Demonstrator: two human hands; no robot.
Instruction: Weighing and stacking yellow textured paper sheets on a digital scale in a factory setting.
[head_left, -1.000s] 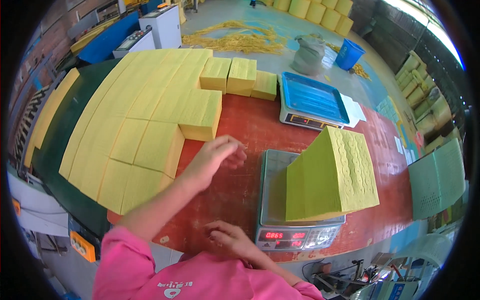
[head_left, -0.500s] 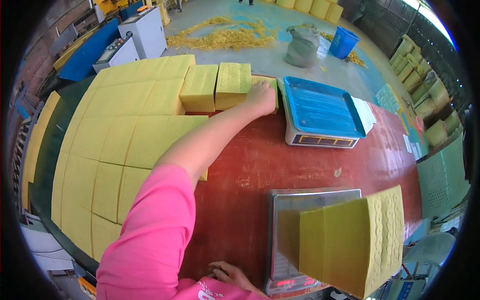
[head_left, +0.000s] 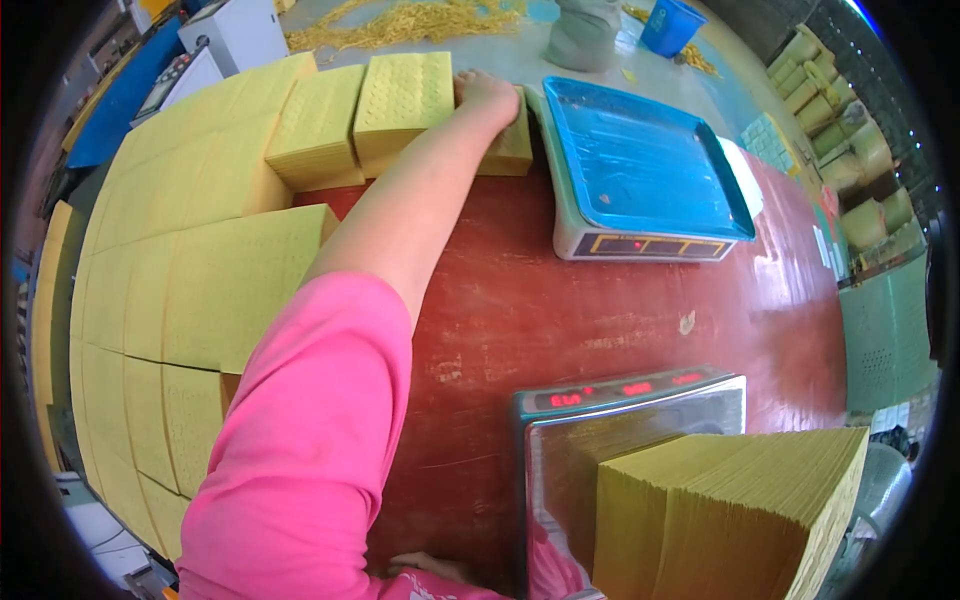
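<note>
My left hand [head_left: 488, 97] reaches across the table, its fingers curled over the top of a small stack of yellow embossed paper [head_left: 512, 150] at the right end of the far row. Part of those fingers is hidden behind the hand and stack. Just left stands a taller yellow paper stack [head_left: 402, 95]; just right is a scale with a blue tray [head_left: 640, 165]. Low in the middle, my right hand [head_left: 432, 566] rests by the near edge, fingers stretched out, partly covered by my pink clothing. Nearby, a large yellow paper block [head_left: 725, 500] stands on a steel-topped scale [head_left: 570, 450].
Many yellow paper stacks [head_left: 215, 270] fill the left side of the red table [head_left: 480, 310]. White paper [head_left: 742, 175] lies behind the blue-tray scale. On the floor beyond are a grey sack [head_left: 583, 35], a blue bin [head_left: 672, 27] and yellow scraps [head_left: 400, 28].
My view has shifted forward and down, so the far row appears higher and the steel-topped scale's far display shows. My left hand stays at the same small stack.
</note>
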